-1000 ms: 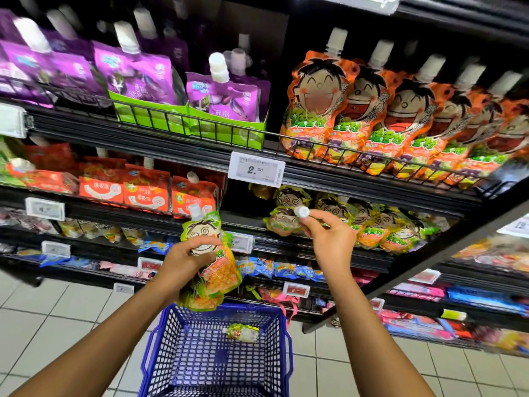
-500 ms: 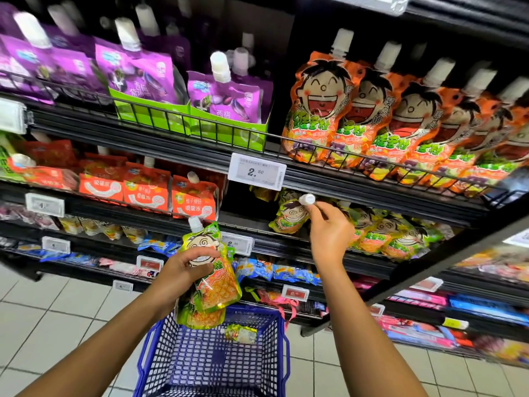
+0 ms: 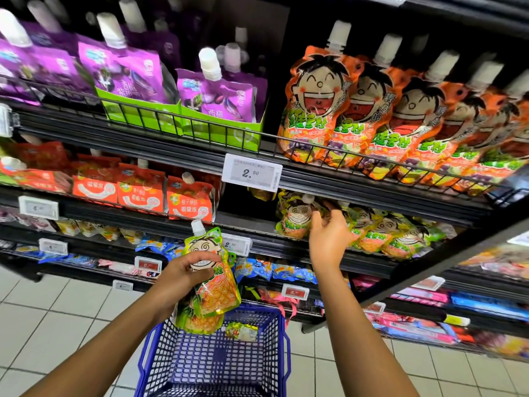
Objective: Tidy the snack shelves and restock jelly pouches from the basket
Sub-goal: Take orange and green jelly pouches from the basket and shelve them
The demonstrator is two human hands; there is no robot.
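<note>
Left hand (image 3: 183, 275) grips spare pouches (image 3: 210, 285) above the basket (image 3: 211, 362); right hand (image 3: 329, 239), fingers loose and holding nothing, steadies the front pouch (image 3: 294, 219) at the shelf (image 3: 286, 247) edge to face it forward.

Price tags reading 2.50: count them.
2. One price tag on the rail under the orange pouches; another on the next rail down, beside the jelly pouch in the left hand. Other tags are too blurred to read.
</note>
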